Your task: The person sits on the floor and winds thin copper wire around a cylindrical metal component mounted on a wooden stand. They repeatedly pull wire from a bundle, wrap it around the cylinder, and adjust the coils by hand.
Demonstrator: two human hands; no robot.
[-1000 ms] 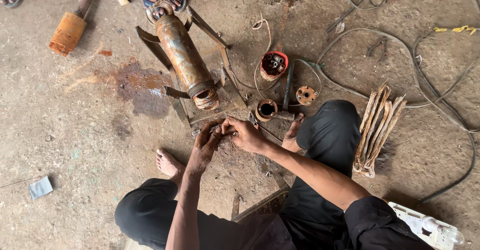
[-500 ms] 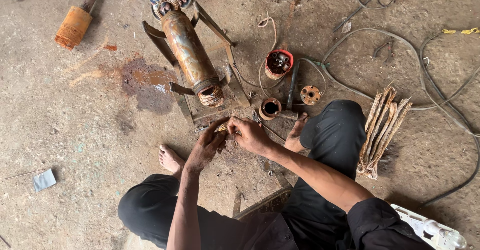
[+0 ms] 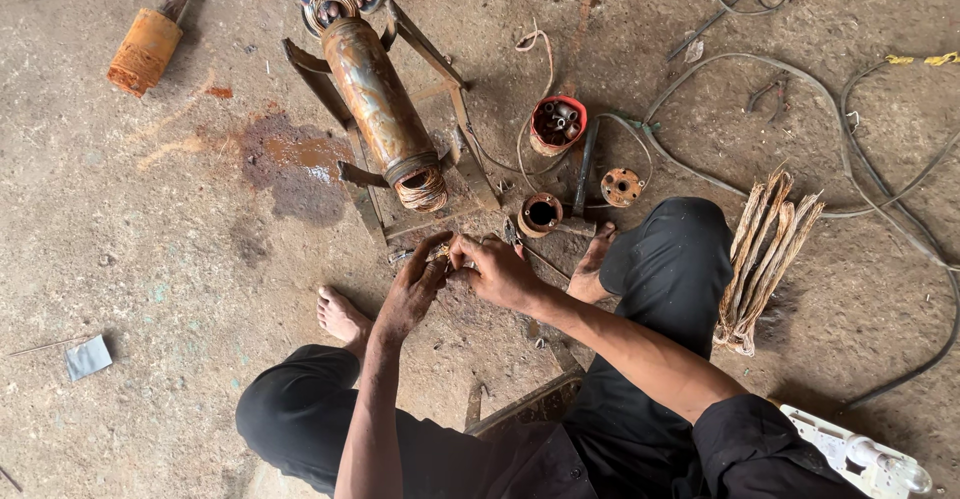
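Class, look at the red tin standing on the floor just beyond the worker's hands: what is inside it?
The red tin stands open and holds a cluster of short metal tubes or sleeves, their round ends facing up. Whatever lies beneath them at the bottom is covered, so it cannot be told.

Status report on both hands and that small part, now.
Left hand and right hand pinch a small metal piece together. Rusty motor cylinder on its stand just ahead. Pliers lie beside the right hand.
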